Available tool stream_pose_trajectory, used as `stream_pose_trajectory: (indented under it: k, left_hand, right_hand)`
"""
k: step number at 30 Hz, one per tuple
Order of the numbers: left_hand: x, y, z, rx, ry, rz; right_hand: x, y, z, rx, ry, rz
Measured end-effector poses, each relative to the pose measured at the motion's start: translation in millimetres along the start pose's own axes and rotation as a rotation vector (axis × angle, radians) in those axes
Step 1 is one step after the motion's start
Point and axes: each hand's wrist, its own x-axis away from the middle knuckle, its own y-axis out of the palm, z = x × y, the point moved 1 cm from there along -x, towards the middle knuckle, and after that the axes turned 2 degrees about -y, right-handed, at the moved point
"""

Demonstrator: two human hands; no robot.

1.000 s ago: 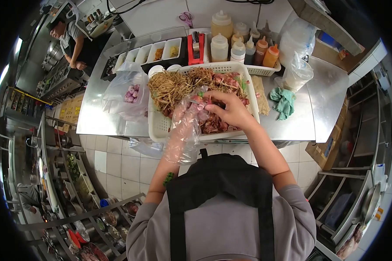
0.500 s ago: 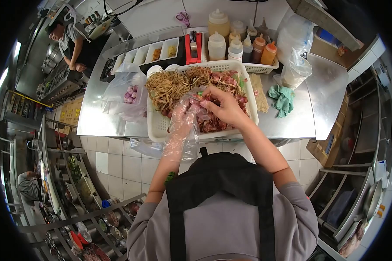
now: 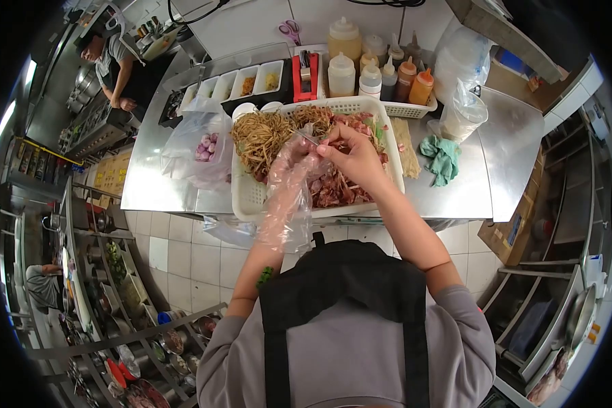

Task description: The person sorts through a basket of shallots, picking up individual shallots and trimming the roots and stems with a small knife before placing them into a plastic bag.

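Over a white perforated basket (image 3: pixel 250 198) both my hands meet. My left hand (image 3: pixel 291 163), in a clear plastic glove, is closed around something I cannot make out. Its fingers are partly hidden by the plastic. My right hand (image 3: pixel 350 155) is bare and pinches a thin item, perhaps a small blade, against the left fingertips. In the basket, dry brown roots (image 3: pixel 260 139) lie at the left and reddish peels (image 3: pixel 334 190) at the right. Peeled shallots (image 3: pixel 206 147) sit in a plastic-lined container left of the basket.
Behind the basket stand sauce bottles (image 3: pixel 341 73), a red holder (image 3: pixel 304 76) and white trays of ingredients (image 3: pixel 270 76). A green cloth (image 3: pixel 440 159) and a bagged tub (image 3: pixel 464 115) are at the right. Another person (image 3: pixel 115 68) stands at the far left; a second is at lower left.
My hands have shifted slightly and the right fingers have changed their pinch near the left fingertips. The thin item shows more clearly. The view has moved a little.
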Motion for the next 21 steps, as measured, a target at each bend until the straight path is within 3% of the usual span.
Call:
stream_pose_trajectory:
  k: [1, 4, 5, 8, 11, 13, 17, 21]
  left_hand:
    - [-1, 3, 2, -0.067, 0.052, 0.009]
    - [2, 1, 4, -0.026, 0.048, -0.036]
    - [1, -1, 3, -0.025, 0.047, -0.037]
    - [-2, -8, -1, -0.072, -0.065, 0.005]
    - [-1, -9, 0, -0.036, -0.117, -0.025]
    - [1, -6, 2, 0.014, -0.006, -0.033]
    - [10, -1, 6, -0.010, -0.035, 0.053]
    - [8, -6, 6, 0.086, -0.033, -0.056]
  right_hand:
    - [4, 4, 0, -0.066, 0.104, 0.016]
    - [5, 8, -6, -0.067, 0.084, -0.039]
    - [6, 2, -8, -0.287, 0.393, -0.137]
    - [5, -3, -3, -0.534, 0.454, -0.193]
    - [3, -3, -6, -0.556, 0.464, -0.197]
    - [3, -1, -3, -0.537, 0.463, -0.195]
    - [-2, -9, 0, -0.457, 0.438, -0.093]
    - [-6, -16, 1, -0.383, 0.462, -0.149]
